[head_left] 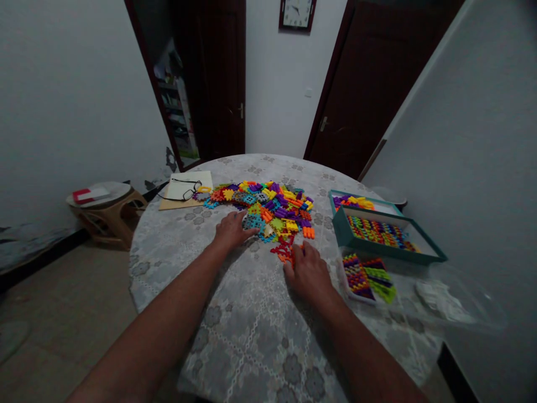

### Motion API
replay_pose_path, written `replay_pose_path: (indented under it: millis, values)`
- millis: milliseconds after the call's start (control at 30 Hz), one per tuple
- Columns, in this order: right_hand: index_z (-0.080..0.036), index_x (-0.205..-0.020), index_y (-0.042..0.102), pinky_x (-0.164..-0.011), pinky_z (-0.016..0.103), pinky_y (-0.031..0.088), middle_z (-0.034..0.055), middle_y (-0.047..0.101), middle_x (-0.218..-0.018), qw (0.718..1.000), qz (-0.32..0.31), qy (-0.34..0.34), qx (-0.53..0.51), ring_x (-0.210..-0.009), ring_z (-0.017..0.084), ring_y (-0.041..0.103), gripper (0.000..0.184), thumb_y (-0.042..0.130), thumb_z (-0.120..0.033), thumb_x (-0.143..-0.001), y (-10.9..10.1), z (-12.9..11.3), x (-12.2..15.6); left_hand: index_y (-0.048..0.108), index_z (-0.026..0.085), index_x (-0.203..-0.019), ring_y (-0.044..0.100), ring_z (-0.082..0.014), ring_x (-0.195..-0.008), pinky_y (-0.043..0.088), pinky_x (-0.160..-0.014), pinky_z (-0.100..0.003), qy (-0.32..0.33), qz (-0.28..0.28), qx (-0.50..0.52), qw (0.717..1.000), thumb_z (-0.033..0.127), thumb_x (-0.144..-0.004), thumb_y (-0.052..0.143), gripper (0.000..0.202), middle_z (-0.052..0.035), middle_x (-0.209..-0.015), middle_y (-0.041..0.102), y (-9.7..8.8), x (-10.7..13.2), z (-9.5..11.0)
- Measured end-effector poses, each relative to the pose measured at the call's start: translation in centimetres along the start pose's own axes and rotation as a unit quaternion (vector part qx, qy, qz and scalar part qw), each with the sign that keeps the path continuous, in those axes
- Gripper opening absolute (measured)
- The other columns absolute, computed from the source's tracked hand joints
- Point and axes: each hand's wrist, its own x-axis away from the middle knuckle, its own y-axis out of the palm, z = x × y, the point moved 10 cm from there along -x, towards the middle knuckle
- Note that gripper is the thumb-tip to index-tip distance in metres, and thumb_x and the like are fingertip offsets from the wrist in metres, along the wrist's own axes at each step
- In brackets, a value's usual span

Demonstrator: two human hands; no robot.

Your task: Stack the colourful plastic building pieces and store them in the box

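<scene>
On the counter (255,330): heap of toy blocks (268,204)

Heap sits approx. mid-counter; L hand (230,230) at its near-left edge, grip loose, thumb & fingers apart by a grey-blue block (252,221); R hand (309,271) over red pieces (282,249) nr. heap's front, can't tell if grip is closed on any; green box (369,245) w/ more blocks to R; glasses (188,195) far L.

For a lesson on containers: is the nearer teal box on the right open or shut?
Open: no lid covers the nearer teal box, and rows of colourful pieces show inside.
</scene>
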Motion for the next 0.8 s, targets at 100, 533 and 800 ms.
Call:
replay_pose_path:
  millis: [100, 533, 800]
  values:
    - [-0.017, -0.149, 0.063, -0.115, 0.062, 0.048, 0.0280, 0.054, -0.159, 1.000, 0.001, 0.000, -0.005, -0.146, 0.044, 0.051, 0.052, 0.066, -0.040, -0.102, 0.9, 0.3, 0.4, 0.066, 0.026, -0.149, 0.061, -0.0445, -0.139, 0.051, -0.110, -0.056, 0.006, -0.022, -0.020, 1.000, 0.068, -0.087, 0.081, 0.076, -0.0206, -0.153, 0.066, 0.7, -0.4, 0.5]
    - [-0.018, -0.136, 0.072, -0.124, 0.053, 0.043, 0.0177, 0.063, -0.150, 0.982, -0.010, -0.125, -0.141, -0.143, 0.033, 0.055, 0.040, 0.068, -0.029, -0.098, 0.4, -0.7, 0.2, 0.075, 0.026, -0.135, 0.067, -0.0386, -0.128, 0.052, -0.112, -0.050, 0.140, -0.076, -0.007, 0.987, 0.038, -0.089, 0.081, 0.048, -0.0135, -0.135, 0.077, 1.5, 4.6, 6.1]
    - [-0.022, -0.132, 0.074, -0.123, 0.055, 0.041, 0.0154, 0.066, -0.145, 0.976, -0.018, -0.140, -0.163, -0.139, 0.033, 0.057, 0.037, 0.071, -0.034, -0.097, 0.0, -1.0, 0.5, 0.079, 0.026, -0.119, 0.072, -0.0328, -0.116, 0.054, -0.106, -0.046, 0.223, -0.141, 0.066, 0.962, 0.035, -0.090, 0.078, 0.031, -0.0106, -0.120, 0.081, 1.4, 7.7, 9.1]
